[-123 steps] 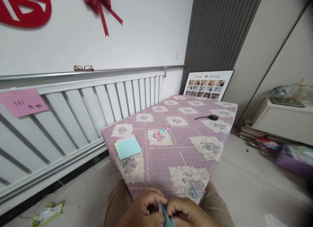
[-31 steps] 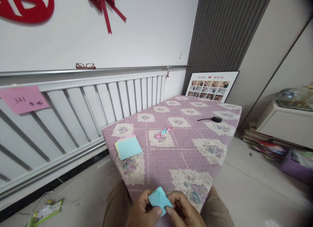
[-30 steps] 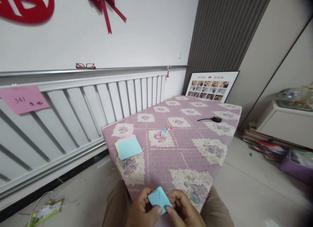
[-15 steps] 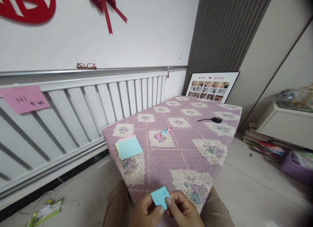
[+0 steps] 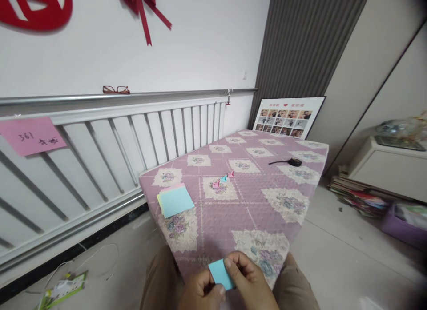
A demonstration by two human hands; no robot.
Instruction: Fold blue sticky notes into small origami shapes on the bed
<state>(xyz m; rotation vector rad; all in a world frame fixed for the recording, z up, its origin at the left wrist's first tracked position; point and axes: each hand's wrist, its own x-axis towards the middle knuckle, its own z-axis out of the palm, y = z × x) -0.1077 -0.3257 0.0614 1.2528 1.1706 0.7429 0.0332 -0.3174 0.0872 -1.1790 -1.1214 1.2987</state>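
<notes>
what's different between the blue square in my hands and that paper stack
The square is pinched in your left hand and right hand; the stack lies on the cloth. The square looks smaller than the stack. The square shows only blue; the stack also shows pink and yellow edges. Both show light blue paper.

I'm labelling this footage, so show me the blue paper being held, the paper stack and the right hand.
Blue paper (image 5: 220,274): head view, middle of its visible face.
Paper stack (image 5: 177,202): head view, the blue top sheet.
Right hand (image 5: 249,277): head view, middle, by the thumb's base.
</notes>
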